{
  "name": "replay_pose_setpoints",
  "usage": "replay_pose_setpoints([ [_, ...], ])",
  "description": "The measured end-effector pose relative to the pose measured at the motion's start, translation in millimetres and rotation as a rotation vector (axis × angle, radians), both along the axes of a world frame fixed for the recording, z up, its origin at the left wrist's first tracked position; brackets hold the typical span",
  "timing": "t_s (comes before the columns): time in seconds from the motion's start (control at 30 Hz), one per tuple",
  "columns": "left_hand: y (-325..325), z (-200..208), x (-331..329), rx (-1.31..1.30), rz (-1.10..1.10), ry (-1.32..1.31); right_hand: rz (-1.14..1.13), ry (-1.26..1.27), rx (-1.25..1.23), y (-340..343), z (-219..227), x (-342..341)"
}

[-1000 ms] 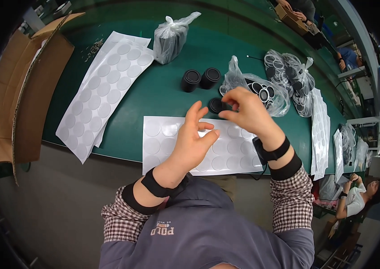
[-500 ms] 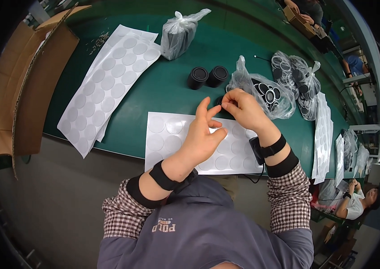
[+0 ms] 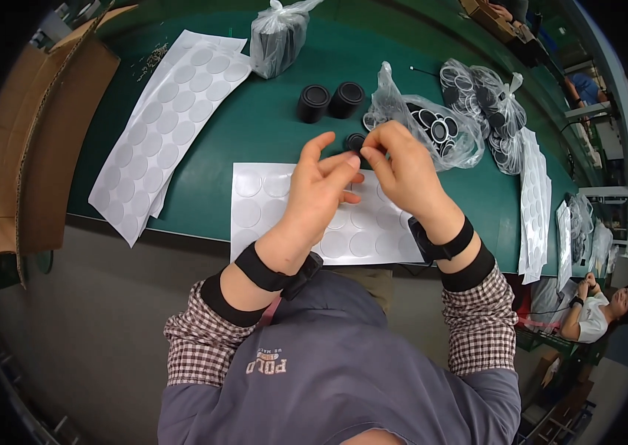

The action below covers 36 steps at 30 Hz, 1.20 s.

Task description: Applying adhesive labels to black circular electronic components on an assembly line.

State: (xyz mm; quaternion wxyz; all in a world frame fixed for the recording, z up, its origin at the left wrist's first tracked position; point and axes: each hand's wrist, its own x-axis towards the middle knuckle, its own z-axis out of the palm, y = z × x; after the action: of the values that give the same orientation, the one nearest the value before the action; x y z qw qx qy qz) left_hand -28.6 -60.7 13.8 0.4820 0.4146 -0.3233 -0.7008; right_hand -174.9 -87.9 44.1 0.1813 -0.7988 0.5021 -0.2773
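Observation:
In front of me a white sheet of round stickers [image 3: 247,215] lies on the green table, with both hands over it. My right hand [image 3: 406,167] is closed in a pinch, thumb against forefinger; whatever is between the tips is too small to make out. My left hand [image 3: 317,185] is open, its fingers spread and one raised. One of its fingertips comes up close to the right hand's pinch; I cannot tell whether they touch. Just beyond the fingertips is a small round black piece [image 3: 354,139], partly covered by the right hand.
Two black cylindrical stacks [image 3: 314,102] stand farther back. An opened clear bag [image 3: 440,133] of black and white rings lies right, beside tied bags [image 3: 507,133]. Left are more sticker sheets [image 3: 169,119], a tied bag [image 3: 278,41] and a cardboard box [image 3: 61,156]. Co-workers sit beyond.
The left hand's fingertip has come up to the right hand's pinch. The whole view has shifted, so the table's things sit higher in the picture.

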Motion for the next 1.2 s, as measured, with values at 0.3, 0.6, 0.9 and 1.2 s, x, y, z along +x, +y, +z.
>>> replay_pose_setpoints([
  [0.3, 12, -2, 33, 0.092, -0.016, 0.129, 0.069, -0.211, 0.128, 33, 2, 12],
  [0.6, 36, -5, 67, 0.008, -0.336, -0.086, -0.002, -0.002, 0.399, 57, -18, -5],
  [0.9, 55, -6, 59, -0.049, -0.484, -0.147, -0.099, 0.045, 0.388, 81, -17, 1],
  [1.2, 59, -12, 58, -0.173, -0.494, -0.369, -0.18, 0.23, 0.348, 83, -17, 12],
])
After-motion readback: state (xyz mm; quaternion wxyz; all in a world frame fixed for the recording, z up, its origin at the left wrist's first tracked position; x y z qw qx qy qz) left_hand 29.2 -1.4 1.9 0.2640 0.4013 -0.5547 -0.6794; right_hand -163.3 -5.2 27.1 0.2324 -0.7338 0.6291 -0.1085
